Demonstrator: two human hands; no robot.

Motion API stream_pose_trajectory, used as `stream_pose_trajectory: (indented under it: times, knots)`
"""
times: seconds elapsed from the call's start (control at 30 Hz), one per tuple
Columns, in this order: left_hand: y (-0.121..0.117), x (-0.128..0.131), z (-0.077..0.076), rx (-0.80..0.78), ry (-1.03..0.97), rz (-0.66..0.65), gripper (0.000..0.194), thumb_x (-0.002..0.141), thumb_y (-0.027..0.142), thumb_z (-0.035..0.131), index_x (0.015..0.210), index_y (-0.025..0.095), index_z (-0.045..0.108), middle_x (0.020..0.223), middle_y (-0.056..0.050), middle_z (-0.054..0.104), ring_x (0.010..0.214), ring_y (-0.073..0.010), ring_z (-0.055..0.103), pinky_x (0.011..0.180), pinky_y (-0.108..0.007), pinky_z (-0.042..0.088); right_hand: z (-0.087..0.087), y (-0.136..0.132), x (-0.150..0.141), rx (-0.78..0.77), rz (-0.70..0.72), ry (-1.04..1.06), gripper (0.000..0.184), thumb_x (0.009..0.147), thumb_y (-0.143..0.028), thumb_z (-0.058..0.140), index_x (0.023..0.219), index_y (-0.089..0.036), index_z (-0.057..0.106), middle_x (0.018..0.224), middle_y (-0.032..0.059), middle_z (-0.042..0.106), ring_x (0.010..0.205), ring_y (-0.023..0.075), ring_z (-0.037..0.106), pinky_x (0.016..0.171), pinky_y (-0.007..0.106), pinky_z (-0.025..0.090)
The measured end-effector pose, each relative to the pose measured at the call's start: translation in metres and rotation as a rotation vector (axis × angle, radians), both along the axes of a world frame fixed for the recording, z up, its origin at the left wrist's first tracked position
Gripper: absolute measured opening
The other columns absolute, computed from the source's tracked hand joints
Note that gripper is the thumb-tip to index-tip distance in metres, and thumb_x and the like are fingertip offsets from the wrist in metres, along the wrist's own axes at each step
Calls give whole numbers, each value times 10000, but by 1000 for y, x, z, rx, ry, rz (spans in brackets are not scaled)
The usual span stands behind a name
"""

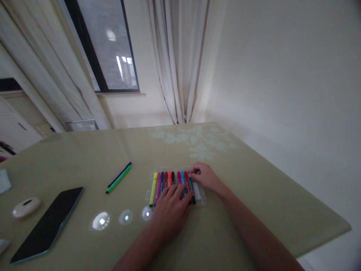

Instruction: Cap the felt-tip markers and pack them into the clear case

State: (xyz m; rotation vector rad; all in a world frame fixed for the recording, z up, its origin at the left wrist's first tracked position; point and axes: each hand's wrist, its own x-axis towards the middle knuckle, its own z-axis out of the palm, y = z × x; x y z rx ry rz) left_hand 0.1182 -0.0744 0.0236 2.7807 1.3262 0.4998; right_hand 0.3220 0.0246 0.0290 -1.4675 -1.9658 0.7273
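A clear plastic case (203, 200) lies on the table with a row of felt-tip pens in it, from a yellow pen (153, 188) at the left to a dark green pen (193, 195) at the right. My left hand (170, 212) rests across the lower part of the row, fingers stretched out, covering several pens. At the far end of the dark green pen, my right hand (205, 177) is closed with thumb and forefinger pinching its tip. A white patch (196, 191) shows in the case right of that pen.
A bright green pen (120, 178) and a dark blue pen (118, 175) lie side by side on the table (225, 158). Further left are a black tablet (47, 222) and a white rounded object (26, 207). A wall stands along the right side.
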Motion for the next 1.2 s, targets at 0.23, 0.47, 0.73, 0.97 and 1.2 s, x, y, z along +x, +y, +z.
stream_pose_trajectory:
  times: [0.23,0.47,0.73,0.97,1.2]
  knots:
    - [46,-76,16,88,-180,574,347,1049,337,385,1210,198,659,1191,-108,683,1109,-270,612,991,-429,468,1,3,4,39,-59,65,126,850,-264,678,839,-180,771,778,53,730,706,179,624,686,299,466]
    - [56,-143,14,-20,115,1079,313,974,331,475,1166,173,664,1159,-168,649,1098,-355,582,819,-433,463,0,3,2,90,-48,95,130,844,-271,657,822,-200,764,749,46,725,670,170,603,664,298,463]
    - [64,-129,6,-64,38,945,308,999,319,425,1074,144,668,1176,-179,653,1143,-377,578,874,-470,474,2,0,-6,120,-78,81,125,862,-258,648,847,-197,756,776,43,721,712,177,615,710,303,467]
    - [50,-45,9,-159,-539,454,222,1030,332,403,1111,227,582,1051,-69,719,939,-232,670,844,-356,495,8,-13,-35,101,34,256,227,931,-386,630,936,-202,761,878,50,747,801,191,649,769,305,493]
    - [33,-11,7,-94,-743,310,190,1029,334,424,1034,223,578,973,-48,671,899,-208,633,814,-348,517,15,-18,-45,-12,98,529,329,873,-513,652,824,-195,724,751,13,696,741,188,634,703,299,500]
